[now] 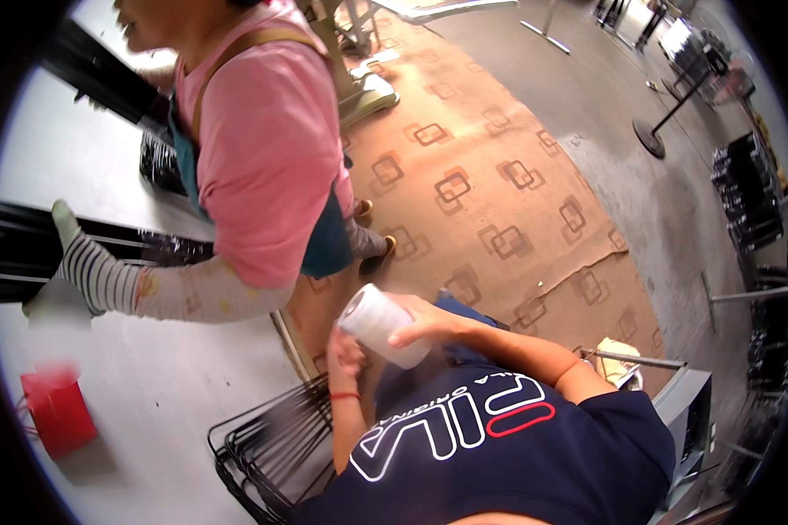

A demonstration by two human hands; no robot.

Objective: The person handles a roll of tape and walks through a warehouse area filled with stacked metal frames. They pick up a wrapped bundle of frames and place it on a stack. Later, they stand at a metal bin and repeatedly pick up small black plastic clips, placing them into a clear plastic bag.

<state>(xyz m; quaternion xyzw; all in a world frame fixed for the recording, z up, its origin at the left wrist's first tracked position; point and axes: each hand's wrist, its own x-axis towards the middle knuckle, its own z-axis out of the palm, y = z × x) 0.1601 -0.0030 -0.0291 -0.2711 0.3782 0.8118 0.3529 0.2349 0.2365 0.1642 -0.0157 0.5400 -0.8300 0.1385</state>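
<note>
In front of my chest I have a white roll of stretch film point(383, 325), as it looks, tilted with its hollow end up to the left. My right hand point(425, 320) wraps around its side, thumb lying across the front. Close by the roll's left edge, my left hand point(347, 353) has its fingers curled in; whether a loose end is pinched there I cannot make out. A red cord circles that wrist. Just below my left forearm are black wire frames point(271, 442), stacked together at the table's edge.
A co-worker in a pink top point(267, 149) stands at my left, a striped glove point(92, 262) over long black bundles point(171, 248) on the white table point(162, 376). A red container point(57, 411) stands on it. A stand fan point(674, 109) and black stacks point(744, 192) are at right.
</note>
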